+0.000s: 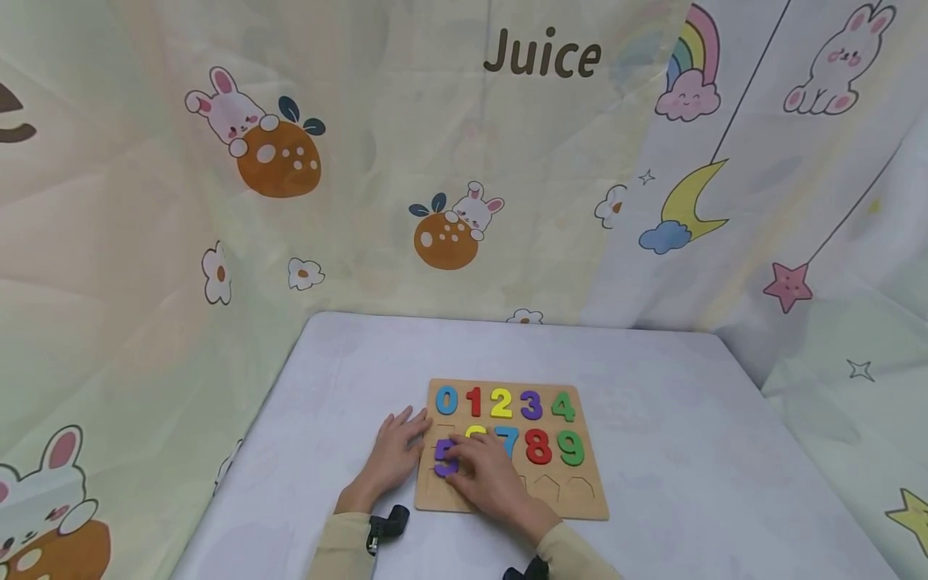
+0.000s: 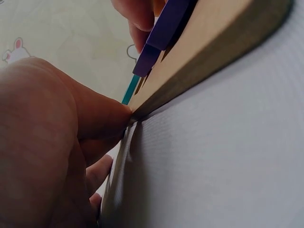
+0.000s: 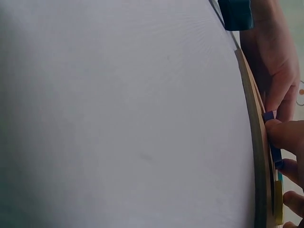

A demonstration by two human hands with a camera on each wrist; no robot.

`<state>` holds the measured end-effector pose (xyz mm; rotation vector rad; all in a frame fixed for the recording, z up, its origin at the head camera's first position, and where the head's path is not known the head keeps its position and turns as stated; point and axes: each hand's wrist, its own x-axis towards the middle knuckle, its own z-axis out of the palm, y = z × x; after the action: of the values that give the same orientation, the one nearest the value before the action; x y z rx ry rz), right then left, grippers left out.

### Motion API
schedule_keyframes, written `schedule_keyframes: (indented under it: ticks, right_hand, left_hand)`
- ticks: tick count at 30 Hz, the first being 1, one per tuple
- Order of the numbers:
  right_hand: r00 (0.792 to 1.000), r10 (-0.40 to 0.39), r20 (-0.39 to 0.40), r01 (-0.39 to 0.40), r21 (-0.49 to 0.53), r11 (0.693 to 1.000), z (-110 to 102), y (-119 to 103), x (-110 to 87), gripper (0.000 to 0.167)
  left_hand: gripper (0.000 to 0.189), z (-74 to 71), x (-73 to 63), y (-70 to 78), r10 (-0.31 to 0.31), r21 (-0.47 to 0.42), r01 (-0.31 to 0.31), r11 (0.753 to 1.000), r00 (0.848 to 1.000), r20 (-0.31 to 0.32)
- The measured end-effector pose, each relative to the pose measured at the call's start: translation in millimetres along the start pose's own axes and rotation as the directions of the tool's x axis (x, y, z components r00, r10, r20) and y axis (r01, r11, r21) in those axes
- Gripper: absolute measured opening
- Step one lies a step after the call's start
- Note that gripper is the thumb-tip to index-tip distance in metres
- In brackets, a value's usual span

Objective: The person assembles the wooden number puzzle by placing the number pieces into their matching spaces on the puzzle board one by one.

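Note:
A wooden number board [image 1: 449, 503] lies on the white-covered table. My right hand [image 1: 493, 475] pinches a purple number 5 [image 1: 444, 451] between thumb and fingers, over the board's left part. In the right wrist view, the purple piece [image 3: 276, 151] shows between thumb [image 3: 285, 133] and fingertip. Part of the yellow 6 [image 1: 474, 430] is hidden behind the right hand. Beside the board's left edge, my left hand [image 1: 395, 451] lies with fingers extended, fingertips at that edge. Its thumb [image 2: 107, 116] meets the board's side in the left wrist view.
Blue 0 [image 1: 446, 400], red 1 [image 1: 474, 401], yellow 2 [image 1: 501, 403], purple 3 [image 1: 531, 405] and green 4 [image 1: 563, 407] sit in the top row. Blue 7 [image 1: 507, 439], red 8 [image 1: 538, 446] and green 9 [image 1: 570, 448] sit below. Printed cloth [image 1: 362, 225] hangs behind the table.

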<state>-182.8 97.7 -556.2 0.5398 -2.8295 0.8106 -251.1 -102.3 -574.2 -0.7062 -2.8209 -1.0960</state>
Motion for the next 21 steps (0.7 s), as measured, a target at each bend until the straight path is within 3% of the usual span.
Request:
schedule_keyframes:
  ticks: [14, 21]
  right_hand:
    - [0.999, 0.042, -0.009, -0.043, -0.103, 0.994, -1.0, -3.3, 9.5, 0.026]
    - [0.998, 0.069, 0.010, -0.067, -0.106, 0.992, -0.5, -9.6, 13.4, 0.024]
  left_hand:
    - [0.039, -2.1, 0.0, 3.4, 0.008, -0.001, -0.008, 1.000, 1.000, 0.005]
    - [0.039, -2.0, -1.2, 1.6, 0.011, -0.008, -0.011, 1.000, 1.000, 0.003]
